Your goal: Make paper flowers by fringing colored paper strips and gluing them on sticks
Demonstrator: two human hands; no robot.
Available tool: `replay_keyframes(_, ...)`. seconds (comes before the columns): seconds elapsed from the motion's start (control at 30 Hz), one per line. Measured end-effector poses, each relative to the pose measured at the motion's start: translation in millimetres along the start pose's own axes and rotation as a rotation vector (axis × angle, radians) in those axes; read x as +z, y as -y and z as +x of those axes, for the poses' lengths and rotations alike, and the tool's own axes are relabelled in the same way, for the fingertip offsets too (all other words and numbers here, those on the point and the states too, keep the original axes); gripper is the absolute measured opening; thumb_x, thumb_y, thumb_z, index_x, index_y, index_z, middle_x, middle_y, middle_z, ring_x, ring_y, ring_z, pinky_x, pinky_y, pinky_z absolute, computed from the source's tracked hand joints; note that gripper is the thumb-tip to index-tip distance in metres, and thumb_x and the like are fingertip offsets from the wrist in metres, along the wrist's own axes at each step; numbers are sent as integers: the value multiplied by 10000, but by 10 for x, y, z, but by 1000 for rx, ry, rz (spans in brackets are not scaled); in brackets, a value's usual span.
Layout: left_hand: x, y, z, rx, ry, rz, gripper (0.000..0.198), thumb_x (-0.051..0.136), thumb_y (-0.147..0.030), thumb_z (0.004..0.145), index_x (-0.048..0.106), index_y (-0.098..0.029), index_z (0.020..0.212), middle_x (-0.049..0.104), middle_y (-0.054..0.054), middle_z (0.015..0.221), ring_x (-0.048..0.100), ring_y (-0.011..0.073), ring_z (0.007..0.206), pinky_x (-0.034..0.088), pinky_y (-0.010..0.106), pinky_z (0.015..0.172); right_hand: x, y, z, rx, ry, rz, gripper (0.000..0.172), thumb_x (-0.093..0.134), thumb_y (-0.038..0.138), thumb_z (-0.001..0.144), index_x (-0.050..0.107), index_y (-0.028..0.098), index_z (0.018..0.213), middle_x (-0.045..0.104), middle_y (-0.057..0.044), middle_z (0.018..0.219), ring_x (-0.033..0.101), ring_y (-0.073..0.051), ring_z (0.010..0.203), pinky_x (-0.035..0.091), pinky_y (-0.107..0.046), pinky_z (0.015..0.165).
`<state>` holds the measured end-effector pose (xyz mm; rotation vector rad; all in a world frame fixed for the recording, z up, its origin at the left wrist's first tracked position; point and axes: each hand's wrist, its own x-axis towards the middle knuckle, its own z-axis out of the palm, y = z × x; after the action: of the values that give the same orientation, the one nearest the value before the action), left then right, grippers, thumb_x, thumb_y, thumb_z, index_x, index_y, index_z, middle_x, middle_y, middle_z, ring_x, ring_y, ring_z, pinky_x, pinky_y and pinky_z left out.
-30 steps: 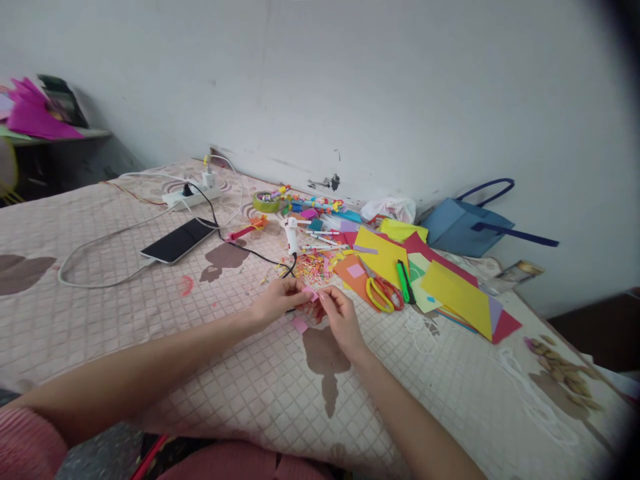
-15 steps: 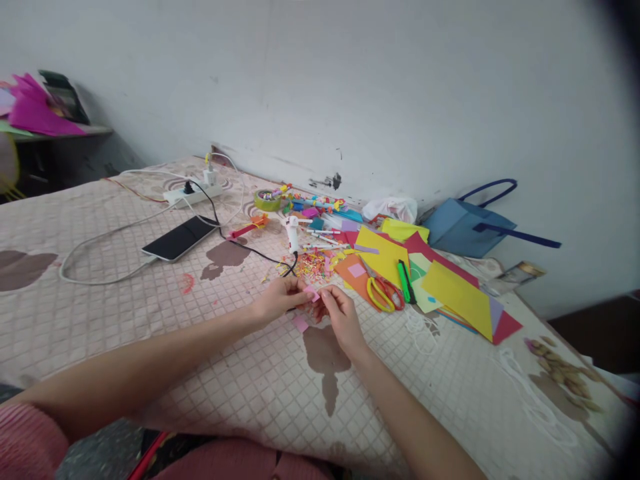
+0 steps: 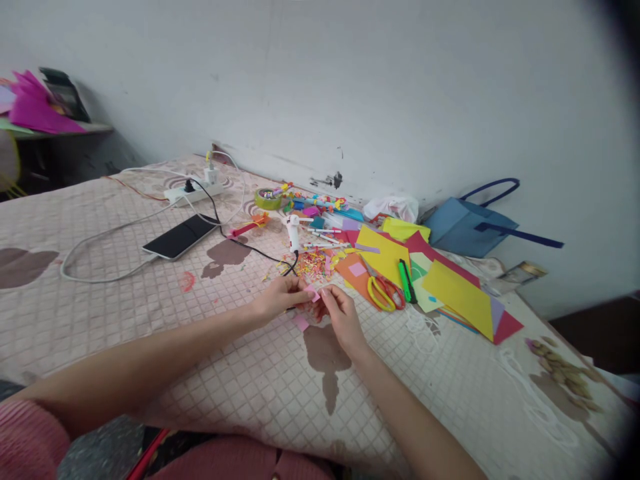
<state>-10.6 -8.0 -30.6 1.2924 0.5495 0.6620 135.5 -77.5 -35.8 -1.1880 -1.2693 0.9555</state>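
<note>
My left hand (image 3: 278, 298) and my right hand (image 3: 341, 315) meet over the quilted bed cover (image 3: 150, 313), both pinching a small pink paper piece (image 3: 313, 293) between their fingertips. Another pink scrap (image 3: 301, 323) lies on the cover just below the hands. Behind them sits a heap of tiny paper cuttings (image 3: 313, 263) and a white glue gun (image 3: 293, 232) with a black cord. Yellow-and-red scissors (image 3: 383, 293) and a green marker (image 3: 403, 281) rest on coloured paper sheets (image 3: 450, 287) to the right.
A phone (image 3: 179, 237) on a white cable and a power strip (image 3: 193, 194) lie at the left rear. A tape roll (image 3: 267, 199) and pens sit by the wall. A blue bag (image 3: 465, 225) stands at the right, nuts (image 3: 560, 370) near the right edge.
The hands stay together on the pink piece with only slight finger shifts. The view has drifted a little.
</note>
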Motion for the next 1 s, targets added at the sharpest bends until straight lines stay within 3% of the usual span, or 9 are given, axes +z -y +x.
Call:
replay_keyframes(0.57,-21,17,7,-69,-36,82,301,707,-406,667,603,-125,640,574,-16,524,505,75,480,362,199,490,-70,22,18,-20,42,-130,215,559,360,829,548,185,705,511,42,567,474,-95,475,388,-205,459)
replay_keyframes(0.8,17,15,2,-113,-60,-78,407,601,-520,728,607,-116,684,629,33,620,569,106,557,447,239,590,-47,-5,7,-33,-22,-130,223,522,365,849,495,198,703,483,54,567,428,-88,455,366,-204,446)
replay_keyframes(1.0,24,9,-19,-75,-23,134,350,727,-431,614,554,-127,607,572,-9,550,528,100,516,405,218,526,-36,-39,16,-20,-22,-114,250,521,381,845,504,195,678,440,64,520,403,-89,437,351,-202,424)
